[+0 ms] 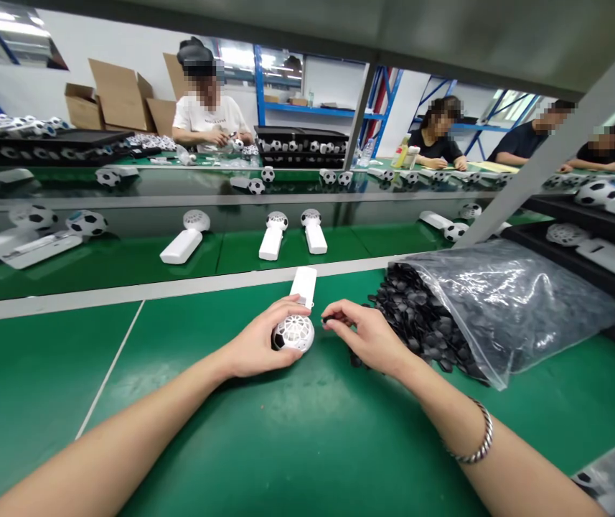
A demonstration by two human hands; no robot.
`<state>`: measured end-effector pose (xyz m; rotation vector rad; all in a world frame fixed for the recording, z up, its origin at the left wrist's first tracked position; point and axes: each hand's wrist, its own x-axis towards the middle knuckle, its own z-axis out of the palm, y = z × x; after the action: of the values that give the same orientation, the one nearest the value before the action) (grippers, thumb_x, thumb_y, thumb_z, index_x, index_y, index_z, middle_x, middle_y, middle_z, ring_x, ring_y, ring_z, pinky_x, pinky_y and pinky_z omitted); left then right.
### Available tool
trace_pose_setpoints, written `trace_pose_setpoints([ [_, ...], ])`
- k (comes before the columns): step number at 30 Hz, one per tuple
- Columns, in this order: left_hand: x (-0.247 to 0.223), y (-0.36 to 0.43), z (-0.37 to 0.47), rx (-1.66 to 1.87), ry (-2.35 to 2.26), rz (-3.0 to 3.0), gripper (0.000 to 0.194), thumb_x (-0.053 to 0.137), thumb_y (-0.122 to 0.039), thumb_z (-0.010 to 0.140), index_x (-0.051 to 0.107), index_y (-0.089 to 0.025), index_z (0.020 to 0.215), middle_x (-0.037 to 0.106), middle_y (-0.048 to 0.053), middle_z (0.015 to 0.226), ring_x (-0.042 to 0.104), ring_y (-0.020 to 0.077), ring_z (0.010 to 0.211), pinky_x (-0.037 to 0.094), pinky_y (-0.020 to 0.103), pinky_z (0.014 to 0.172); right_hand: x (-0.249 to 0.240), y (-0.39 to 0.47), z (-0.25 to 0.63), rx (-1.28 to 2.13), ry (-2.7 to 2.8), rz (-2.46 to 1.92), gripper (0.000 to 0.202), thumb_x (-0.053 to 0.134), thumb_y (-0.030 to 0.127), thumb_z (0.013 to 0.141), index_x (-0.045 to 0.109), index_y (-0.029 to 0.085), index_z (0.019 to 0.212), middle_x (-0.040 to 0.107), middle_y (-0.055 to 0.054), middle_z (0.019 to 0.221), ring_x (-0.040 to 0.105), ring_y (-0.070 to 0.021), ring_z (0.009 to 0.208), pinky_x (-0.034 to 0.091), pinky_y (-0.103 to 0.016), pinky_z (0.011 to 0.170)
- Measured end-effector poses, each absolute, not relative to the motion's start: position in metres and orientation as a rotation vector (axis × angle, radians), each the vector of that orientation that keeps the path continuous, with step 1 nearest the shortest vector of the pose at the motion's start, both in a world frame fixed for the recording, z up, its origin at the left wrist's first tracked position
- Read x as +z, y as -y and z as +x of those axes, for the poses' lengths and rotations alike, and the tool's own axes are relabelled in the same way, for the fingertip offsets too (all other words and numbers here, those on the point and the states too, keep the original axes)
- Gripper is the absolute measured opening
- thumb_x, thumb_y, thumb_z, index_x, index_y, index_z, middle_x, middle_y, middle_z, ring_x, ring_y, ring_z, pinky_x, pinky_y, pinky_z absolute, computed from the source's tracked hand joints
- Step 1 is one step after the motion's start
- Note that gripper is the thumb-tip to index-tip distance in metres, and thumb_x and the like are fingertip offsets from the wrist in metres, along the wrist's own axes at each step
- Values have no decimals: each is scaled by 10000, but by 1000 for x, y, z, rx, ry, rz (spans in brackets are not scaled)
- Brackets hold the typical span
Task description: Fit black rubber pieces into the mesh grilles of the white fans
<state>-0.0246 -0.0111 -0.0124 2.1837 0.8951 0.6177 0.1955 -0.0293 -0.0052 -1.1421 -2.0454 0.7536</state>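
Observation:
My left hand (264, 337) is wrapped round the ball-shaped head of a white fan (294, 333), whose open grille faces up. The fan's white handle (303, 284) points away from me toward the table's far edge. Just right of the fan, my right hand (366, 334) pinches a small black piece (327, 320) between thumb and fingertips, apart from the grille. Beside that hand, many black pieces (420, 316) spill from a clear plastic bag (527, 301) onto the green table (285, 431).
Beyond the table's pale edge, a green conveyor (232, 251) carries several white football-patterned fans. Black trays (608, 251) with fans stand at the right, beside a slanted metal post (555, 136). Several people sit across the line, one in a white shirt (210, 122).

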Motion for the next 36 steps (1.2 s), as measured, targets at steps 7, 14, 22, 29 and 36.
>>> trace_pose_setpoints([
  [7, -15, 12, -22, 657, -889, 2178, 577, 586, -159, 671, 426, -216, 1222, 312, 74, 1384, 205, 245, 1313, 222, 429, 1075, 2, 43, 185, 714, 1992, -1097, 50, 528, 161, 819, 566, 189, 834, 558, -12, 797, 521, -125, 707, 437, -231, 625],
  [14, -16, 12, -23, 667, -883, 2171, 566, 593, -172, 681, 429, -226, 1220, 311, 65, 1385, 207, 239, 1312, 211, 411, 1083, -3, 50, 174, 1050, 1885, -1067, 42, 542, 141, 807, 566, 176, 808, 568, 5, 774, 537, -115, 700, 444, -228, 651],
  [22, -15, 13, -23, 671, -873, 2134, 544, 607, -188, 694, 437, -229, 1209, 322, 66, 1377, 182, 237, 1320, 204, 414, 1082, -17, 44, 166, 1003, 1830, -1072, 61, 589, 133, 763, 548, 170, 738, 461, 16, 772, 477, -94, 649, 406, -213, 588],
  [29, -17, 15, -18, 746, -821, 2108, 506, 574, -142, 689, 441, -204, 1174, 349, 103, 1325, 192, 242, 1311, 210, 430, 1069, -25, 35, 165, 1158, 1732, -1105, 130, 616, 213, 734, 499, 169, 698, 440, 35, 689, 413, -93, 585, 359, -212, 544],
  [36, -15, -3, -21, 803, -876, 2179, 566, 701, -347, 649, 483, -202, 1150, 463, 86, 1214, 363, 219, 1209, 331, 313, 1005, -16, 25, 195, 761, 2083, -1355, 171, 525, 388, 806, 528, 223, 849, 552, -15, 846, 508, -171, 750, 420, -274, 677],
])
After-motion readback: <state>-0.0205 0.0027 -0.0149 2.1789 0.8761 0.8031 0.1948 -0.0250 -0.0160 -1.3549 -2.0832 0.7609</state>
